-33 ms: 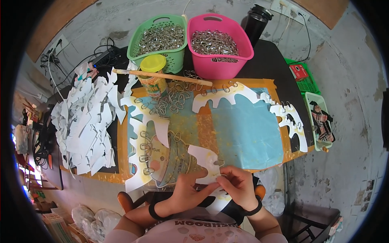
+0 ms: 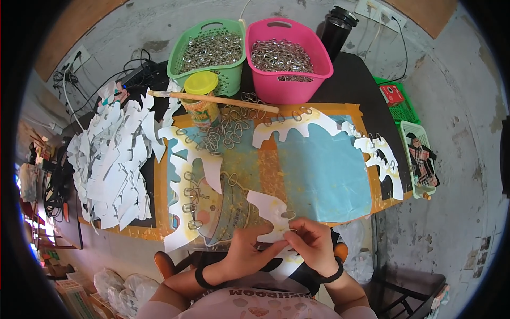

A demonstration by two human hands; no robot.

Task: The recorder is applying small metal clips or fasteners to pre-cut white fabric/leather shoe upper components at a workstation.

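A white cut-out strip (image 2: 271, 209) with a scalloped edge and yellowish smears is between my hands at the table's near edge. My left hand (image 2: 248, 245) grips it, thumb and fingers closed on its side. My right hand (image 2: 311, 242) pinches at its right edge, where a metal ring (image 2: 288, 214) sits; whatever is between those fingertips is mostly hidden. The strip's lower end hangs below my hands. To the left, a longer white strip (image 2: 183, 228) carries several metal rings along its edge. Another ringed strip (image 2: 297, 126) lies at the far side, and more strips (image 2: 383, 162) lie at the right.
A heap of white cut-outs (image 2: 109, 165) covers the left side. Loose rings (image 2: 228, 130) lie beside a yellow-lidded tub (image 2: 201, 109) with a wooden-handled brush (image 2: 228, 99) across it. Green (image 2: 207, 77) and pink (image 2: 279, 91) baskets of rings stand behind, near a black tumbler (image 2: 337, 34).
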